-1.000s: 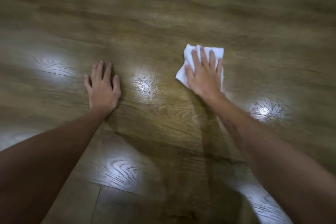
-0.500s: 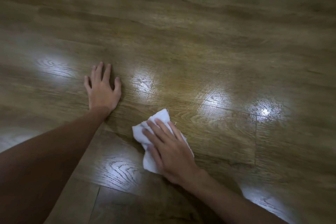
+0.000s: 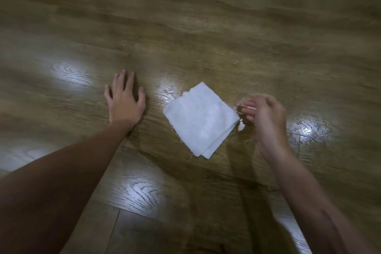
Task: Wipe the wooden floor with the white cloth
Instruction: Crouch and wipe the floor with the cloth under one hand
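White cloth lies folded on the wooden floor between two hands.

The white cloth (image 3: 201, 119) rests flat on the wooden floor (image 3: 226, 33). The left hand (image 3: 125, 101) presses the floor, fingers spread. The right hand (image 3: 266, 117), blurred, hovers just beside the cloth's right corner, fingers loosely curled, holding nothing.

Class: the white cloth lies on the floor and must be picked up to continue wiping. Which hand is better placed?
The right hand: raised beside the white cloth, holding nothing. The left hand lies flat on the wooden floor.
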